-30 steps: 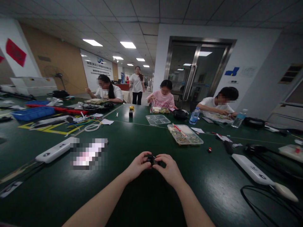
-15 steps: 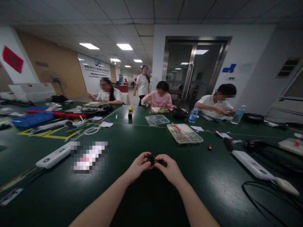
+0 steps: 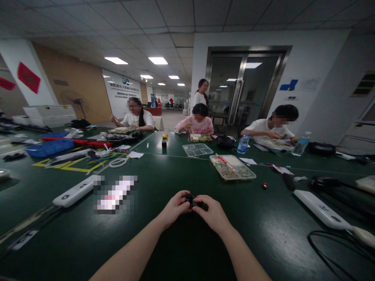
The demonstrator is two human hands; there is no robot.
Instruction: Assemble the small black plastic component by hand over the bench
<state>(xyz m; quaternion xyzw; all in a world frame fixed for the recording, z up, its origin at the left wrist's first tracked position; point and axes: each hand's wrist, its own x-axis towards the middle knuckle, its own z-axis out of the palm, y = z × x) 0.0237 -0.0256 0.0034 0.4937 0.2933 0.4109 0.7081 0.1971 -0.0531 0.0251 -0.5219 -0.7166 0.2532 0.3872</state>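
Observation:
Both hands meet in front of me over the dark green table (image 3: pixel 164 175). My left hand (image 3: pixel 176 207) is closed on one side of a small black object (image 3: pixel 191 200). From the other side my right hand (image 3: pixel 211 210) pinches the same object between thumb and fingers. The object looks glossy and dark, but the fingers cover much of it and its kind does not show. Left of my hands lies a flat, blurred-out bright rectangle (image 3: pixel 117 194). Beyond them, to the right, is a lidless food tray (image 3: pixel 249 174) with red chopsticks across it.
White power strips lie at left (image 3: pixel 76 191) and right (image 3: pixel 322 208), the right one beside a black cable (image 3: pixel 312 242). A small red item (image 3: pixel 265 186), a water bottle (image 3: pixel 243 143), a clear lid (image 3: pixel 197 149) and a blue basket (image 3: pixel 49 148) stand farther off. Several people are across the table.
The view has shifted slightly left, so things sit a little farther right. Both hands still hold the black object. The standing person has moved right, behind the person in pink.

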